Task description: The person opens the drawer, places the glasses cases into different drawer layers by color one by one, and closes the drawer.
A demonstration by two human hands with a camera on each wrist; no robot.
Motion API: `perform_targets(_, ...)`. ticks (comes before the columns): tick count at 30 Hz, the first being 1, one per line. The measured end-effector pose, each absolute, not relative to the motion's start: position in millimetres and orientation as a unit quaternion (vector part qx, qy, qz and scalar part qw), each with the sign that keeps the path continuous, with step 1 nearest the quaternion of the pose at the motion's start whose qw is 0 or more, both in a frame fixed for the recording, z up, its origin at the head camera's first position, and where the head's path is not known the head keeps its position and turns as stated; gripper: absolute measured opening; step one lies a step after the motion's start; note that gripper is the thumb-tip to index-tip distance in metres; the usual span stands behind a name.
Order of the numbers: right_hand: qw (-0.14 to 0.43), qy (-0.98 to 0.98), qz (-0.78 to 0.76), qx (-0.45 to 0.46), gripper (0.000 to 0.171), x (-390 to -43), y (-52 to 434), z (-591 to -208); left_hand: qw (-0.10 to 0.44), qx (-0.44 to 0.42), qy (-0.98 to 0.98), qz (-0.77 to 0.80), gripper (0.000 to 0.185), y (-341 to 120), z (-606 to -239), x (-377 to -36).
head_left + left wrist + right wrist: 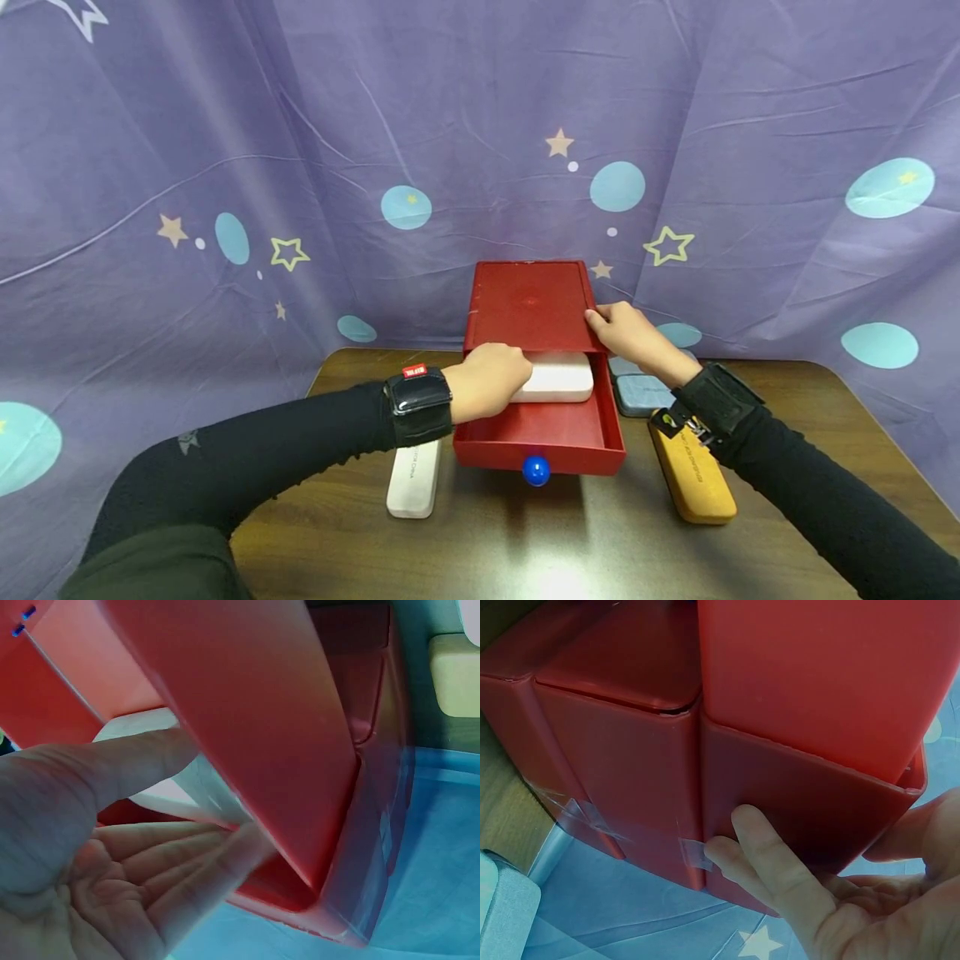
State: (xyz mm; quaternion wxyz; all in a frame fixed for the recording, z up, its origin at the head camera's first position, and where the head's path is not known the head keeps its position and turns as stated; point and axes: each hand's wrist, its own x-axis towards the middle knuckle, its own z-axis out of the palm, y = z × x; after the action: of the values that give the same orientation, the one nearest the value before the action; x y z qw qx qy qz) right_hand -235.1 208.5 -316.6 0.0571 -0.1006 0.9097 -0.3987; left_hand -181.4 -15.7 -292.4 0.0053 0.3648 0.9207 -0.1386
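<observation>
A red box (528,304) stands at the back of the wooden table, its drawer (540,437) with a blue knob (536,471) pulled out toward me. Inside the drawer lies a white case (561,377). My left hand (516,380) grips its left end; in the left wrist view the thumb lies on top of the case (169,724) and the fingers (187,855) sit beneath it. My right hand (626,333) rests at the box's front right corner, its fingers (769,859) flat against the red side wall (630,772) and its thumb over the top edge.
A second white case (413,487) lies on the table left of the drawer. Right of it lies a yellow case (693,479), with grey-blue cases (641,393) beside the box. A purple star-print curtain (225,167) hangs close behind. The table's front (525,550) is bare wood.
</observation>
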Motion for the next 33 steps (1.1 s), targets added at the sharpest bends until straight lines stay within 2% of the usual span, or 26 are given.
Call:
perform_targets(7, 0.063, 0.907, -0.403, -0.103, 0.046, -233, 209, -320, -0.065, 0.403, 0.907, -0.106, 0.011, -32, -284, -172)
perform_targets(11, 0.072, 0.905, -0.404, -0.110, 0.047, -231, 209, -321, -0.116, 0.400, 0.904, -0.092, 0.013, -42, -277, -171)
perform_targets(17, 0.076, 0.904, -0.405, -0.113, 0.048, -231, 209, -323, -0.178, 0.385, 0.902, -0.084, 0.026, -58, -271, -174)
perform_targets(21, 0.078, 0.904, -0.404, -0.114, 0.047, -234, 206, -319, -0.199, 0.365, 0.907, -0.069, 0.030, -69, -269, -176)
perform_targets(27, 0.075, 0.910, -0.392, -0.109, 0.047, -240, 207, -308, -0.219, 0.337, 0.914, -0.057, 0.023, -80, -265, -186)
perform_targets(33, 0.090, 0.909, -0.392, -0.109, 0.048, -242, 210, -311, -0.217, 0.317, 0.922, -0.059, 0.019, -96, -268, -197)
